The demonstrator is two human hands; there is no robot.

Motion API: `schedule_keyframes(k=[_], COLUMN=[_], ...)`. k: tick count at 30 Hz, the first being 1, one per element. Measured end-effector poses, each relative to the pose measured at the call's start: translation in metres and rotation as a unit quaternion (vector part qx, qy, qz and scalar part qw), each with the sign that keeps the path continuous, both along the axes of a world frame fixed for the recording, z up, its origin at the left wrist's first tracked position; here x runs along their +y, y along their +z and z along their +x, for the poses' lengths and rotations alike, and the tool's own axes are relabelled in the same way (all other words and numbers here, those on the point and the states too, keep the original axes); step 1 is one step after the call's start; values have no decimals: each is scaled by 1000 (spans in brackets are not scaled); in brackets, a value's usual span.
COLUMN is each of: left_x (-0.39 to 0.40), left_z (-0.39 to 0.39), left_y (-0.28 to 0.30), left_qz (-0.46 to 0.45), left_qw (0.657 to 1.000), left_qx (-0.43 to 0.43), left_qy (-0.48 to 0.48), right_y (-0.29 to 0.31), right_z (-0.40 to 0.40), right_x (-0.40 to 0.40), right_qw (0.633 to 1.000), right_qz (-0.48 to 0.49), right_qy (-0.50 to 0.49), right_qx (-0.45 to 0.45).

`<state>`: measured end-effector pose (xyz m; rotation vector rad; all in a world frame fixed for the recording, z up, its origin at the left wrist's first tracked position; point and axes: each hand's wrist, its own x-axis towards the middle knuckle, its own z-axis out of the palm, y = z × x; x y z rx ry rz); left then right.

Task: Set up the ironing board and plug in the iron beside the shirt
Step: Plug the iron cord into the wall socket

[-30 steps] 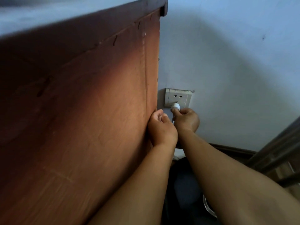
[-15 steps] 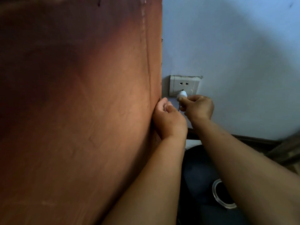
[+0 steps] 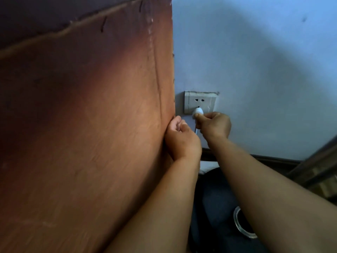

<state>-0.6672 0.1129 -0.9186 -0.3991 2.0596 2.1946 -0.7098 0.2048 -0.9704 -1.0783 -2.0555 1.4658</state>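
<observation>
A white wall socket [image 3: 199, 102] sits low on the pale blue wall, just right of a brown wooden panel. My right hand [image 3: 215, 125] pinches a small white plug [image 3: 198, 111] whose tip meets the socket's lower holes. A thin white cord [image 3: 196, 130] drops from the plug between my hands. My left hand [image 3: 182, 141] is curled into a loose fist against the panel's edge; whether it holds the cord is hidden. The iron, ironing board and shirt are out of view.
The brown wooden panel [image 3: 87, 134] fills the left half of the view. A dark skirting board [image 3: 273, 158] runs along the wall's base. Below lie dark fabric [image 3: 215, 207] and a clear round rim [image 3: 242, 225]. Wooden framing [image 3: 319, 167] stands at the right.
The view has shifted, with the panel's top edge in sight again. My right hand has brought the plug up against the socket's lower holes. My left hand stays at the panel's edge.
</observation>
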Motion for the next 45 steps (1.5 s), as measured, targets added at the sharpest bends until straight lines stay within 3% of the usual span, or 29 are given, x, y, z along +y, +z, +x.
schedule_keyframes(k=[5, 10, 21, 32, 37, 41, 45], left_x=[0, 0, 1, -5, -7, -4, -1], left_z=[0, -2, -2, 3, 3, 12, 23], left_y=[-3, -4, -1, 3, 2, -2, 21], left_qz=[7, 19, 4, -12, -22, -18, -6], left_qw=[1000, 1000, 1000, 999, 999, 999, 999], left_qx=[3, -1, -2, -27, -25, -29, 8], left_qy=[3, 14, -5, -22, -22, 8, 33], right_y=[2, 0, -2, -1, 20, 41, 74], right_z=[-4, -7, -6, -5, 10, 27, 35], right_x=[11, 17, 15, 5, 6, 12, 13], right_qw=[997, 998, 973, 983, 993, 996, 992], right_qz=[65, 54, 199, 105, 75, 43, 27], right_qy=[33, 25, 64, 54, 21, -73, -104], right_qx=[-36, -22, -102, -142, -87, 12, 59])
